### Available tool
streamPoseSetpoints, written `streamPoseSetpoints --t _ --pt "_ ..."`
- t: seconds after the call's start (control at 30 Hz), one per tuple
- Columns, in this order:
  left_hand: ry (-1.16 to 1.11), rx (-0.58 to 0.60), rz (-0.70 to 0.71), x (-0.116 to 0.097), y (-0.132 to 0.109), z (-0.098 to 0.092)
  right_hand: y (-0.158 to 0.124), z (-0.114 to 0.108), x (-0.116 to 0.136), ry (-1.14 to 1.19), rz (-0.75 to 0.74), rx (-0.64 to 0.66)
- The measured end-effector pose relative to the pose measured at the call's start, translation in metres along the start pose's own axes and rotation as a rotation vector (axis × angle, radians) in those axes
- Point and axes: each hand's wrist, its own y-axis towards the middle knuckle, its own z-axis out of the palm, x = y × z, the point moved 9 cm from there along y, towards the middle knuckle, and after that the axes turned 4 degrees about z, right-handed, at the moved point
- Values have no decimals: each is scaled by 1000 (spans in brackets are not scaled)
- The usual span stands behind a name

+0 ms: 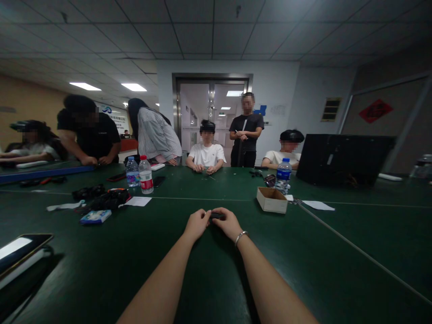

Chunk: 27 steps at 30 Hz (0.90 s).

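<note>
Grip: both of your hands are closed on one small dark object [217,216]. Your left hand [197,223] pinches its left end and your right hand [230,223] its right end, fingers curled in with no gap showing.
Object position: it sits between your two hands, low over the green table [216,279] and straight ahead on your midline. You cannot tell whether it touches the tabletop.
Long axis: it runs left to right across your view, bridging one set of fingertips to the other.
Nearer hand: neither, since the object is centred and each hand has an end.
Arm pose: both forearms reach forward and converge, with wrists about level and the backs of the hands up. A silver bracelet [240,236] rides on your right wrist.
Nearby: an open cardboard box [272,200] lies beyond and to the right of your right hand, well apart. A water bottle [283,175] stands just behind the box.
Unclear: the object is too small and dark to identify.
</note>
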Motion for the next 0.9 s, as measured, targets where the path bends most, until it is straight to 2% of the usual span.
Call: streamPoseSetpoints --t 0.3,0.57,0.9 --pt "-196 -13 73 -9 1 -1 1 -3 -10 270 120 -12" --pt "-328 13 112 -12 2 -3 1 -2 -9 271 139 -18" --pt "-416 -28 93 -18 -1 -9 1 0 -10 245 145 -9"
